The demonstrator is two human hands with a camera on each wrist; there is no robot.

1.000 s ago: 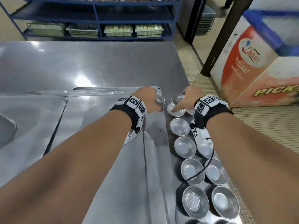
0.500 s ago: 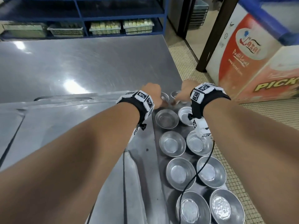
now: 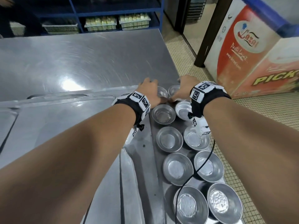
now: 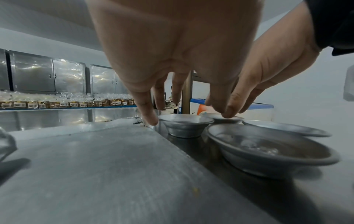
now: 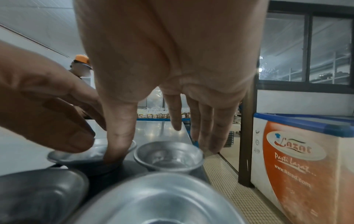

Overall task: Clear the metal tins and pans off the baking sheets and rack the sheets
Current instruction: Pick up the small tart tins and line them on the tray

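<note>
Two columns of round metal tins stand on a baking sheet (image 3: 157, 175) at the table's right edge. My left hand (image 3: 149, 89) reaches over the far left tin (image 3: 162, 93). In the left wrist view a fingertip (image 4: 150, 119) touches that tin's (image 4: 184, 127) left rim. In the right wrist view the left thumb rests on the rim of the same tin (image 5: 82, 157). My right hand (image 3: 183, 88) hovers over the far right tin (image 5: 168, 157); its thumb (image 5: 114, 151) is down between the two tins, and its straight fingers (image 5: 210, 141) hang behind the tin. Both tins stand on the sheet.
More flat sheets (image 3: 64, 126) lie to the left on the steel table (image 3: 80, 62). Nearer tins (image 3: 163, 116) fill the sheet towards me, and a black cable (image 3: 202, 165) trails over them. A chest freezer (image 3: 250, 62) stands right, across a tiled aisle. Blue shelving (image 3: 113, 13) is behind the table.
The head view has come closer and tilted down. Both hands have stayed at the sheet's far end and lowered their fingers around the two far tins.
</note>
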